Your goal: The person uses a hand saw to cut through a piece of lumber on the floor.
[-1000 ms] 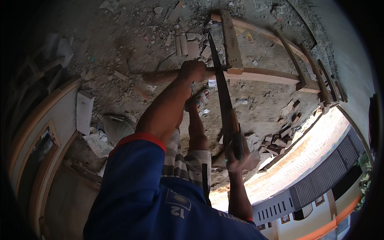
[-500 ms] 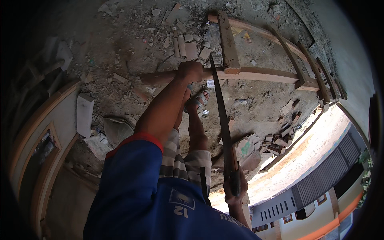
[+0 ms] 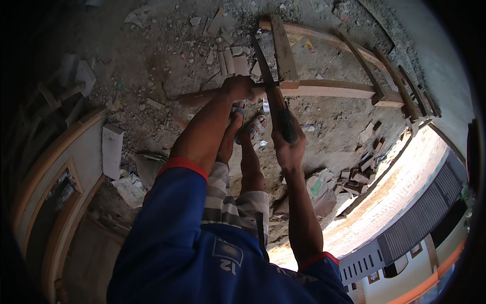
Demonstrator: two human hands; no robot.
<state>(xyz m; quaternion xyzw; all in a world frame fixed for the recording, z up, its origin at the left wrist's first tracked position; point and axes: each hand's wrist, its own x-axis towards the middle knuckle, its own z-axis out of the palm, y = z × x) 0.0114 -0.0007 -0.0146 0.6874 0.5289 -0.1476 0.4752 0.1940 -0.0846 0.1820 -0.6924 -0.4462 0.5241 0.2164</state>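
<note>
On rubble-strewn ground below the head camera, a long wooden beam [image 3: 324, 90] lies crosswise. The left hand [image 3: 238, 87] is clenched over its near end, pinning it down. The right hand [image 3: 287, 144] is wrapped tight round the handle of a handsaw [image 3: 268, 83], whose blade seems to meet the beam beside an upright plank [image 3: 282, 50]. Sandalled feet [image 3: 250, 126] stand just beneath.

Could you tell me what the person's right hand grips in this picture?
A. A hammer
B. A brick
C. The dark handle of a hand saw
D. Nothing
C: the right hand is closed on the handle of the saw, whose blade crosses the wooden bar held by the left hand.
</note>
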